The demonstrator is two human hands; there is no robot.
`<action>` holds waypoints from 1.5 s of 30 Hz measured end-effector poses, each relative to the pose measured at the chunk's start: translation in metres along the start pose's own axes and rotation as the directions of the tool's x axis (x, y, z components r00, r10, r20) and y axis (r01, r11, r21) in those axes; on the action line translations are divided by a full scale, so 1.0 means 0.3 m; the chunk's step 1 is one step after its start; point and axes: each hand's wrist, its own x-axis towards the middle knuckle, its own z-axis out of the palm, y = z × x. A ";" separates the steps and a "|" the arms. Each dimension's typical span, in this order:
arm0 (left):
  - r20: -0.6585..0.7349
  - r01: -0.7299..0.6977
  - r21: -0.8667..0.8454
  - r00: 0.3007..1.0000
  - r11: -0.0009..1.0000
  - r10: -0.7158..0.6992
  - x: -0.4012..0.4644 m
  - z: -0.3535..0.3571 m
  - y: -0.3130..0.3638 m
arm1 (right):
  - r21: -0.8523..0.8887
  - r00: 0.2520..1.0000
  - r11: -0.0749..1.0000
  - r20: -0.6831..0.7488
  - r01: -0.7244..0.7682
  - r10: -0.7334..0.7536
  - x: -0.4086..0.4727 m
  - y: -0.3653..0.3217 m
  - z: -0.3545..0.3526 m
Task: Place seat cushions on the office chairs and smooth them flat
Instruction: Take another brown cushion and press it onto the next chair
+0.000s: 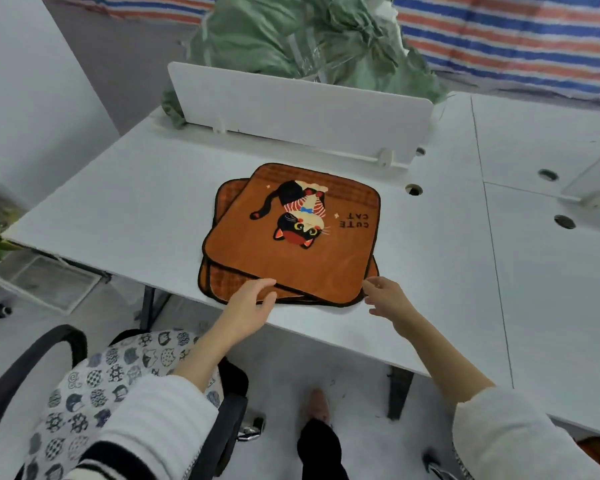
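A stack of orange seat cushions lies on the white desk (118, 188). The top cushion (257, 261) carries a cat picture and the words "CUTE CAT", facing away from me. A lower cushion (227, 197) sticks out at the back left and near edge. My left hand (248, 304) reaches to the stack's near left edge with its fingers apart, touching or just above it. At the near right corner my right hand (385, 297) is open too. A black office chair (56, 344) at the lower left bears a white cushion with cat prints (118, 379).
A white divider panel (302, 105) stands across the desk behind the cushions. Green bags (291, 32) pile up beyond it, with a striped tarp (516, 36) behind. Cable holes (413, 189) dot the desk to the right. My foot (317, 405) stands on the pale floor under the desk.
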 end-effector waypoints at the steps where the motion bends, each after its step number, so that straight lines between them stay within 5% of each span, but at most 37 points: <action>1: 0.042 0.014 -0.010 0.999 1.000 -0.014 0.049 0.013 -0.007 | -0.010 1.000 1.000 -0.019 -0.018 0.018 0.056 -0.008 0.002; 9: 0.329 0.048 0.235 0.936 0.971 -0.126 0.390 0.119 -0.006 | 0.059 0.976 0.983 -0.123 -0.176 0.182 0.372 -0.043 0.018; 13: 0.443 -0.001 0.379 0.879 0.926 -0.180 0.486 0.177 0.056 | 0.103 0.975 0.972 -0.046 -0.210 0.216 0.404 -0.051 0.024; 20: 0.371 -0.121 0.381 0.928 0.917 -0.031 0.569 0.087 0.091 | -0.110 0.991 0.994 -0.128 0.028 -0.042 0.367 -0.186 0.040; 25: 0.136 -0.339 0.268 0.940 0.902 0.313 0.559 -0.068 0.210 | -0.167 0.945 0.959 -0.200 0.228 -0.260 0.204 -0.362 0.009; 29: -0.141 -0.525 0.355 0.788 0.774 0.599 0.501 -0.227 0.354 | -0.294 0.848 0.846 -0.168 0.444 -0.503 -0.022 -0.457 -0.123; 32: -0.163 -0.598 0.513 0.636 0.616 0.754 0.413 -0.284 0.467 | -0.447 0.787 0.765 -0.190 0.463 -0.587 -0.219 -0.470 -0.233; 38: -0.139 -0.655 0.612 0.462 0.443 0.876 0.147 -0.207 0.725 | -0.611 0.633 0.728 -0.439 0.311 -0.638 -0.595 -0.391 -0.427; 45: -0.189 -0.849 0.381 0.316 0.366 0.930 -0.326 0.048 1.071 | -0.748 0.464 0.664 -0.597 -0.026 -0.654 -1.126 -0.089 -0.699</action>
